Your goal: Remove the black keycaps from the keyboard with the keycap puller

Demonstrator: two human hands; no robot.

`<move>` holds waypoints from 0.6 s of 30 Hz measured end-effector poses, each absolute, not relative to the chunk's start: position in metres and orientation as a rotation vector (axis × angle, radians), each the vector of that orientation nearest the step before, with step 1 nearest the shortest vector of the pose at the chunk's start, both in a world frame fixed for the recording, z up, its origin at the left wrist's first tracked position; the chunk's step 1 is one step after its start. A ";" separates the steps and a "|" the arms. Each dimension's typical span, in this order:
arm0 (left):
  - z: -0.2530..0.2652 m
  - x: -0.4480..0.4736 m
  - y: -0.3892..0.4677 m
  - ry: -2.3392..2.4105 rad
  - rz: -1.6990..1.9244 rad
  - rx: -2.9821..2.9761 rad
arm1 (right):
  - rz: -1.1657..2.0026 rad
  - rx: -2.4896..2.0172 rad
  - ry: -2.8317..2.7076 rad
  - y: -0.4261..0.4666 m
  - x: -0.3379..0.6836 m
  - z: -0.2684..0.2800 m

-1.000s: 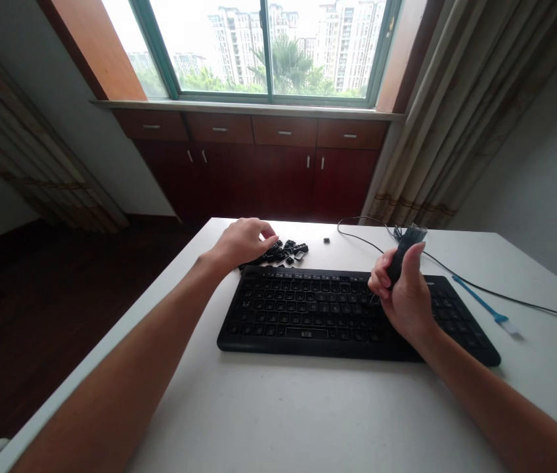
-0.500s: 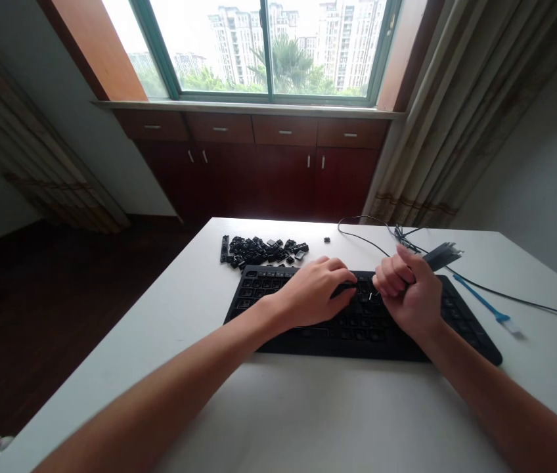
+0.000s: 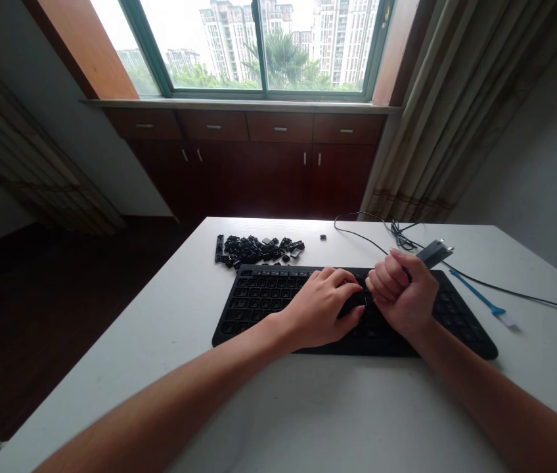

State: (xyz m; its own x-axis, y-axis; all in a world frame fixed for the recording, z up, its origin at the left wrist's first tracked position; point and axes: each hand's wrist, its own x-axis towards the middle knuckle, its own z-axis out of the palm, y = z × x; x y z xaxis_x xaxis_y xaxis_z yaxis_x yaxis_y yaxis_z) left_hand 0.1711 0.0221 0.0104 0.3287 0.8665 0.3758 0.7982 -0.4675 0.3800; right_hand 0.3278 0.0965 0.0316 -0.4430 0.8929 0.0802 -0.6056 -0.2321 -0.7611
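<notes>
A black keyboard [image 3: 268, 295] lies on the white table, with many keycaps off its left part. My left hand [image 3: 325, 307] rests over its middle; thumb and forefinger are apart, with dark keyboard between them, and no held thing can be made out. My right hand [image 3: 401, 289] is closed in a fist around a grey keycap puller [image 3: 433, 253]. Metal prongs stick out at the puller's upper end, and a thin wire shows below the fist, close to the keys and my left fingertips. Behind the keyboard sits a pile of loose black keycaps [image 3: 251, 249].
One small keycap [image 3: 322, 237] lies alone behind the keyboard. A black cable [image 3: 505, 293] runs across the right side of the table [image 3: 308, 407], bundled at the back. A blue brush [image 3: 478, 299] lies right of the keyboard. Beyond the table stands a red-brown cabinet [image 3: 259, 177].
My left thumb and forefinger have moved apart, and the hand has shifted slightly toward me and the right fist. The puller's wire has come nearer the left fingertips. The view has shifted slightly.
</notes>
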 end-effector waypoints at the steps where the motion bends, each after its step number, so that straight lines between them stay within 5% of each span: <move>1: 0.010 0.171 0.022 1.550 0.823 2.450 | 1.838 -0.468 -0.921 0.096 0.328 0.031; 18: 0.011 0.173 0.022 1.564 0.821 2.414 | 1.862 -0.609 -1.220 0.105 0.330 0.036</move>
